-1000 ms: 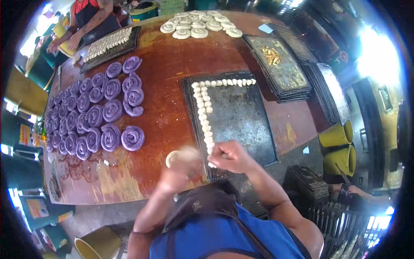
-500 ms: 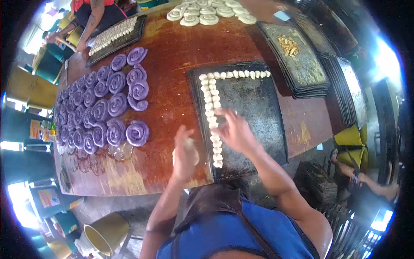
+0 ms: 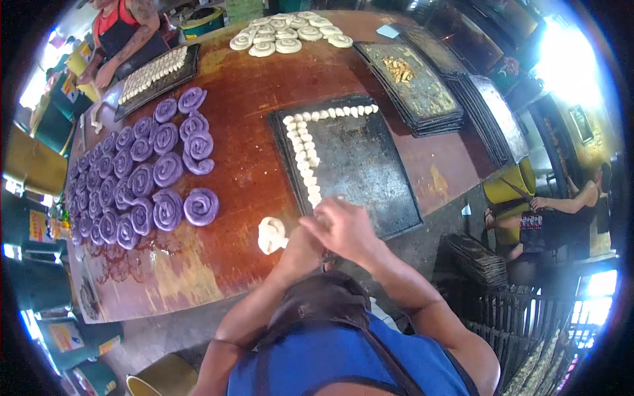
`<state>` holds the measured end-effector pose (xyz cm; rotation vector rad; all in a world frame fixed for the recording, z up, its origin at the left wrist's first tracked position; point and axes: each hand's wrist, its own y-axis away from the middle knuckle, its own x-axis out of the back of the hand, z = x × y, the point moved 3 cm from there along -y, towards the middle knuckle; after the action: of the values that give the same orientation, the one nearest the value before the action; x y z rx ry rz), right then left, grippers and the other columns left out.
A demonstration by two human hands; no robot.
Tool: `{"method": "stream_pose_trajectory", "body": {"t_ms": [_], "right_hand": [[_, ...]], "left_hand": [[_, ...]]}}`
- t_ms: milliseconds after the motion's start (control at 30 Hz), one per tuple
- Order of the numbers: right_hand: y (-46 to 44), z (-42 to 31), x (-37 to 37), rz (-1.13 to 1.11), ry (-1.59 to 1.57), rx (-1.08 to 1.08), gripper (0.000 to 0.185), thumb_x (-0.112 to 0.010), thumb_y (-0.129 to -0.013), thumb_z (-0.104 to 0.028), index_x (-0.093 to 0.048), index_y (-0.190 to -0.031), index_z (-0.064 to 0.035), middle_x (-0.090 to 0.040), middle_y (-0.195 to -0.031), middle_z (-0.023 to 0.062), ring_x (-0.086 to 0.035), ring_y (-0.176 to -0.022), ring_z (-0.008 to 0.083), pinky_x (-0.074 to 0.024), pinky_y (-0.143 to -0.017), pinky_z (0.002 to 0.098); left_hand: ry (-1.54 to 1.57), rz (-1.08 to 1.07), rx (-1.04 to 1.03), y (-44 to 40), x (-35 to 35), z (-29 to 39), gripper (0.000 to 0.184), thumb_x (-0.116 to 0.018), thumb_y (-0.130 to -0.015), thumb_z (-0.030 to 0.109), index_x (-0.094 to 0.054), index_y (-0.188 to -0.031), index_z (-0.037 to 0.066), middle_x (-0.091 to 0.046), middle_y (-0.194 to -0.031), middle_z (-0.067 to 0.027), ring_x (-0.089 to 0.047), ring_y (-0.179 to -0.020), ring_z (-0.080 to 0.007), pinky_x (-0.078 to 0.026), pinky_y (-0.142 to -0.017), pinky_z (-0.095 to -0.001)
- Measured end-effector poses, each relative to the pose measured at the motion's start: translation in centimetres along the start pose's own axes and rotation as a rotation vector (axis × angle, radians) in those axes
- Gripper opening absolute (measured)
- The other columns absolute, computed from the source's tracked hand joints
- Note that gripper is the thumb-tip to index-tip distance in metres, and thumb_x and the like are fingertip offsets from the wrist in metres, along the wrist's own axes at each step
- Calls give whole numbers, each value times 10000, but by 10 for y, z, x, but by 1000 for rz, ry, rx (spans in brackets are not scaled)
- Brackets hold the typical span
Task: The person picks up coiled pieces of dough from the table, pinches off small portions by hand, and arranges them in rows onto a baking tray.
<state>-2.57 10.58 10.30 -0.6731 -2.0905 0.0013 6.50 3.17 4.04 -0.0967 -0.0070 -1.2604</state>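
Observation:
My left hand (image 3: 303,248) is closed at the near left corner of the black baking tray (image 3: 370,178). A tail of pale dough (image 3: 271,235) runs into it from a loose coil lying on the table just to its left. Against the left hand's fingers, my right hand (image 3: 347,229) is closed with its fingers curled; what they hold, if anything, is hidden. On the tray, small pale dough pieces (image 3: 304,146) stand in rows down the left side and along the far edge. Both hands cover the near end of the left rows.
Purple dough coils (image 3: 168,169) cover the table's left side; pale coils (image 3: 288,45) lie at the far end. Stacked trays (image 3: 422,92) stand at the right. Another person (image 3: 135,33) is beside a filled tray (image 3: 155,76) at far left; a second person (image 3: 561,218) is at right.
My hands have come together and moved toward the tray's near left corner. The dough coil my left hand covered now shows on the table. The whole view has shifted.

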Motion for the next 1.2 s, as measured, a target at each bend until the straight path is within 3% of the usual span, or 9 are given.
{"method": "stream_pose_trajectory", "body": {"t_ms": [67,133,233,300,400,600,833,1000,1200], "right_hand": [[-9,12,0,97,-12,46,162,-690,-828,-142,-582,-779,-31,-638,-724,92,-613,-578,182,-474,-506,335],[-12,34,7,-149,-706,48,208,-691,-835,-170,-578,-737,-26,-617,-684,60,-578,-576,128,-433,-490,294],[-31,89,-1,-202,-622,-213,146,-678,-843,-134,-614,-784,-17,-601,-673,53,-578,-629,128,-436,-530,261],[-51,142,-38,-136,-400,-329,113,-670,-845,-116,-627,-815,-16,-612,-697,64,-596,-652,145,-464,-551,281],[-78,180,-76,-4,-308,-86,186,-690,-840,-164,-628,-918,-8,-633,-821,111,-624,-689,202,-509,-618,354],[-85,152,-65,-353,-194,-284,450,-701,-829,-280,-546,-1171,-33,-628,-952,177,-642,-793,246,-558,-714,376],[36,1,27,-261,-401,134,230,-698,-818,-163,-632,-999,-37,-637,-942,165,-644,-806,300,-517,-680,395],[37,-5,-3,114,-132,-17,230,-640,-819,-31,-645,-1047,-59,-673,-853,133,-665,-752,276,-542,-705,397],[26,2,10,67,82,36,87,-673,-836,-100,-635,-880,-35,-666,-789,127,-646,-619,254,-505,-539,398]], "left_hand": [[-167,55,-193,-4,-1,42,325,-555,-836,-7,-552,-1160,-3,-629,-912,-78,-570,-769,-122,-466,-653,-278],[400,75,482,5,5,34,257,-570,-811,-33,-584,-1058,35,-624,-850,-47,-560,-740,-128,-456,-642,-278],[590,324,-277,-15,58,28,357,-448,-971,353,-557,-834,43,-550,-745,-45,-556,-676,-156,-471,-610,-309],[587,454,-36,-13,43,16,518,-388,-975,507,-558,-883,27,-561,-745,-45,-552,-664,-154,-470,-616,-306],[323,158,453,-13,-21,-4,513,-449,-962,488,-548,-1005,-14,-565,-764,-46,-558,-680,-133,-454,-609,-266],[613,835,424,-5,39,-79,361,-590,-884,142,-504,-1210,13,-585,-795,-52,-574,-695,-168,-507,-626,-320],[-491,44,-494,24,1,24,468,-550,-935,117,-382,-1341,-44,-647,-1014,-137,-638,-889,-220,-552,-732,-335],[714,89,397,25,-21,-19,325,-462,-998,301,-547,-995,-12,-590,-783,-65,-566,-595,-163,-473,-545,-285],[35,15,-71,10,-32,-1,93,-515,-918,80,-568,-965,19,-586,-754,-55,-569,-603,-144,-452,-526,-274]]}}
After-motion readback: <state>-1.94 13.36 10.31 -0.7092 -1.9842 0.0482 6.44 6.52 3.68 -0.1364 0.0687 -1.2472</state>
